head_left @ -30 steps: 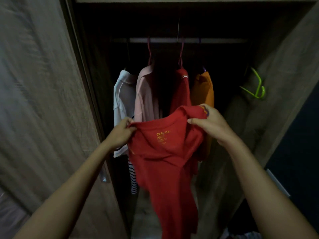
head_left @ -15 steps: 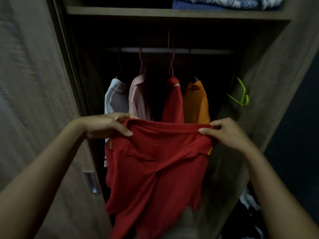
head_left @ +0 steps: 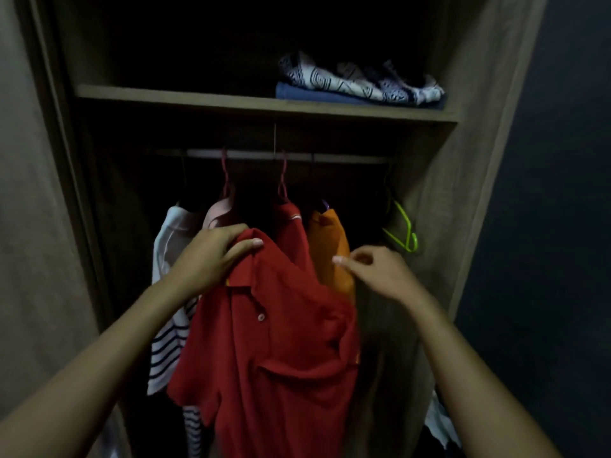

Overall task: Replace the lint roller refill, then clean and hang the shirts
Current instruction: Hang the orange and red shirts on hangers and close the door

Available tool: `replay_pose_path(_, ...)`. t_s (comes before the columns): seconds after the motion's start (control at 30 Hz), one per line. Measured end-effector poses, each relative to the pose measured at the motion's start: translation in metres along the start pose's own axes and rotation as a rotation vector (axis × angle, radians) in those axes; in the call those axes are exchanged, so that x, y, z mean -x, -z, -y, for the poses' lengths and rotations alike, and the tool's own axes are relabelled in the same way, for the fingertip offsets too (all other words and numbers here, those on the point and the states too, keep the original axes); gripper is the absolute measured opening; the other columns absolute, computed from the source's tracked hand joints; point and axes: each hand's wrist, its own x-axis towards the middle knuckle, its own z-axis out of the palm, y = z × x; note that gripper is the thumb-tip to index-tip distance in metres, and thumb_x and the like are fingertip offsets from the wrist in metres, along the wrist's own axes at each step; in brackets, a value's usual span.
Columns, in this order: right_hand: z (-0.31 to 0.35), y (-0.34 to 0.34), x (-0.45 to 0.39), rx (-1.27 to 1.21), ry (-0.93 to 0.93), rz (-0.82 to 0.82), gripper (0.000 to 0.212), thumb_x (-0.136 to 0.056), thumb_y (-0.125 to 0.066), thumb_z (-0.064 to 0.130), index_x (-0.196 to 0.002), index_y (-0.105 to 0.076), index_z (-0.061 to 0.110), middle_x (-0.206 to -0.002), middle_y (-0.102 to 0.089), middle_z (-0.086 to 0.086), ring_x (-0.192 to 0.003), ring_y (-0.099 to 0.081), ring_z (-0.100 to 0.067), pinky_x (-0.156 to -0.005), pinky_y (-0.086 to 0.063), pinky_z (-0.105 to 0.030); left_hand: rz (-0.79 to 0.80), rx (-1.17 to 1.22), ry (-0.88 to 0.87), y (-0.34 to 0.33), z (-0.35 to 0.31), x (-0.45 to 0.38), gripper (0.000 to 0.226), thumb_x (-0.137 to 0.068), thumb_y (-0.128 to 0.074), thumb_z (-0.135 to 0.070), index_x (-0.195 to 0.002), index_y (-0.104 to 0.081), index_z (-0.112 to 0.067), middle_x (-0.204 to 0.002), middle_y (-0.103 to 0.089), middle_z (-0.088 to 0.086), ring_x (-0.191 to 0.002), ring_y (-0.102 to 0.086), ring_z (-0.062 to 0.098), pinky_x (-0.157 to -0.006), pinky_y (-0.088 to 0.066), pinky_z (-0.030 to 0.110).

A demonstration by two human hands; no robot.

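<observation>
I hold a red polo shirt (head_left: 271, 352) up in front of an open wardrobe. My left hand (head_left: 211, 256) grips it at the collar and left shoulder, and it hangs down from there. Just right of the shirt, my right hand (head_left: 373, 272) is off the cloth, fingers loosely curled with nothing in them. Behind, on the rail (head_left: 347, 158), hang a white striped shirt (head_left: 168, 292), a pink shirt (head_left: 220, 213), another red shirt (head_left: 291, 226) and an orange shirt (head_left: 330, 246). An empty green hanger (head_left: 405, 234) hangs at the rail's right end.
A shelf (head_left: 198, 100) above the rail holds folded patterned and blue cloth (head_left: 360, 82). Wardrobe side panels stand left (head_left: 43, 226) and right (head_left: 469, 193). Pale cloth (head_left: 439, 421) lies low at the right. A dark wall fills the far right.
My right hand has let go of the red polo's right shoulder. The left hand has lifted the shirt higher by the collar. The view has tilted up, showing the shelf.
</observation>
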Motion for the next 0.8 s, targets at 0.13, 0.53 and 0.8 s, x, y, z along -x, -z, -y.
replay_pose_path(0.13,0.003,0.022,-0.042,0.173,0.014,-0.523,0.048,-0.089,-0.057,0.049,-0.125,-0.057,0.016,-0.128,-0.052,-0.011,-0.119,-0.047,-0.029,-0.092,-0.045,-0.041,-0.047,-0.015,-0.015,-0.005,-0.003,-0.01,0.039,-0.084,-0.042,-0.064,-0.075,-0.049,-0.027,-0.075,-0.059,-0.02,-0.069,-0.054,-0.009,-0.059,-0.039,0.02)
replay_pose_path(0.53,-0.028,0.014,-0.111,0.284,-0.237,-0.385,0.045,-0.088,-0.06,0.008,-0.128,-0.038,0.012,-0.126,-0.044,-0.02,-0.106,-0.056,-0.037,-0.081,-0.049,-0.041,-0.017,-0.023,0.047,-0.016,0.011,0.006,0.033,-0.081,-0.046,-0.071,-0.08,-0.058,-0.04,-0.067,-0.064,-0.017,-0.066,-0.06,0.0,-0.059,-0.041,0.025)
replay_pose_path(0.8,-0.015,0.018,-0.14,-0.297,-0.292,-0.451,0.03,-0.097,-0.049,0.009,-0.124,-0.059,0.004,-0.108,-0.067,-0.014,-0.068,-0.067,-0.025,-0.039,-0.048,-0.021,-0.004,-0.027,0.12,-0.016,0.02,0.013,0.014,-0.085,-0.057,-0.048,-0.081,-0.063,-0.035,-0.068,-0.063,-0.022,-0.07,-0.062,-0.001,-0.064,-0.046,0.02)
